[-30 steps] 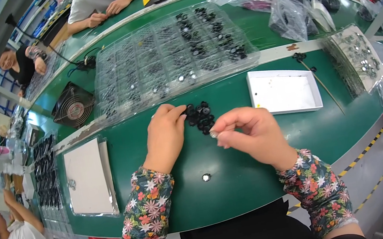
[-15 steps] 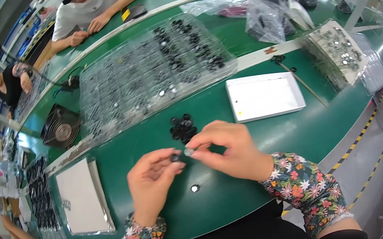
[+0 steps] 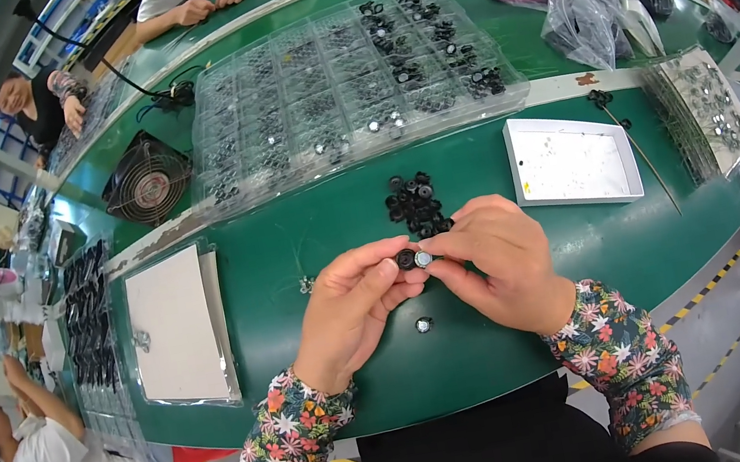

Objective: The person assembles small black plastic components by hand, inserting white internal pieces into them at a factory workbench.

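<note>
My left hand [image 3: 344,309] pinches a small round black part [image 3: 406,259] between thumb and fingers. Right beside it, a small shiny silver disc [image 3: 424,260] is gripped by the thumb and fingertips of my right hand [image 3: 511,264]. The two pieces meet edge to edge, or very nearly; whether they touch I cannot tell. Just beyond my fingers lies a heap of round black parts [image 3: 414,202]. On the green table [image 3: 385,380], nearer to me, rests one loose part [image 3: 424,325] with a silver top and dark rim.
A clear compartment tray [image 3: 346,88] with black and silver parts spans the back. A white box [image 3: 572,160] sits to the right, near a thin stick [image 3: 643,151]. Leftward are a black fan [image 3: 148,177] and bagged cardboard [image 3: 174,332]. Other people work around the table.
My hands have closed in on each other, bringing the black part and the silver disc side by side. The whole view has shifted, so the table's contents appear further right and higher.
</note>
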### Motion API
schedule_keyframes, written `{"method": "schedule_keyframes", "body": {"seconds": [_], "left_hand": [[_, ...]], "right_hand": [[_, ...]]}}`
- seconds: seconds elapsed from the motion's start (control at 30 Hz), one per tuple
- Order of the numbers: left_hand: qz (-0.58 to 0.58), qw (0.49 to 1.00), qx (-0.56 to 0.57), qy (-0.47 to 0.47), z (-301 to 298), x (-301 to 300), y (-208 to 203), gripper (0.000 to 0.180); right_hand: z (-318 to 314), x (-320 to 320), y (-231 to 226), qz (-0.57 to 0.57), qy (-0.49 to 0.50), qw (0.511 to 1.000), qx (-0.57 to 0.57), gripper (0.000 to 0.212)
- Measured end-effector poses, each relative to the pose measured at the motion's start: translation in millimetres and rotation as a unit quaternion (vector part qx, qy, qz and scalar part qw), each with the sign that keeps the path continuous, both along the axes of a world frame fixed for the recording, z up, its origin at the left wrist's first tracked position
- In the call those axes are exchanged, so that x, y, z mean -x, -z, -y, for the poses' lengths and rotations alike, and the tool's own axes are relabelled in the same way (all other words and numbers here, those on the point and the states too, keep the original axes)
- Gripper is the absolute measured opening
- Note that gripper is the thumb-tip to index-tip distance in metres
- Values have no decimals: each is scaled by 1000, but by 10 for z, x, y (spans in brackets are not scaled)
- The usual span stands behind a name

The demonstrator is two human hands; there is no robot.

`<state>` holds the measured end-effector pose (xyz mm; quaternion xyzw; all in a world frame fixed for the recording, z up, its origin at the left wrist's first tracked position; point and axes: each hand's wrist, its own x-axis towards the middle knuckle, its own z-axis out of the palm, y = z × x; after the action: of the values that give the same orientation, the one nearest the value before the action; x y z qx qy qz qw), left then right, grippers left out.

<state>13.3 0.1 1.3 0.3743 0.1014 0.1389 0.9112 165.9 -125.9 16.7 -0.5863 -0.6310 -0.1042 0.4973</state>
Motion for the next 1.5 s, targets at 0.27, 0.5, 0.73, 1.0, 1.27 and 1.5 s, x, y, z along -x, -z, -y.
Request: {"method": "schedule_keyframes", "body": {"seconds": [0.27,0.5,0.73,1.0,1.27,1.5], "left_hand": [[19,1000,16,4,19,-25,53,24],[18,1000,15,-4,44,-32,67,21],[24,999,21,10,42,-20,83,22],[24,999,22,7,41,-37,83,22],[33,999,17,4,55,-33,91,20],[38,999,-3,3,66,-23,80,19]], "right_hand": [[12,20,-26,28,8,1000,-5,25],[28,32,-13,43,5,999,-2,26],[21,41,-13,45,-2,999,-7,26],[23,47,-26,51,1,999,2,26],[37,74,-48,51,6,999,0,25],[56,83,-64,47,3,999,-1,24]]}}
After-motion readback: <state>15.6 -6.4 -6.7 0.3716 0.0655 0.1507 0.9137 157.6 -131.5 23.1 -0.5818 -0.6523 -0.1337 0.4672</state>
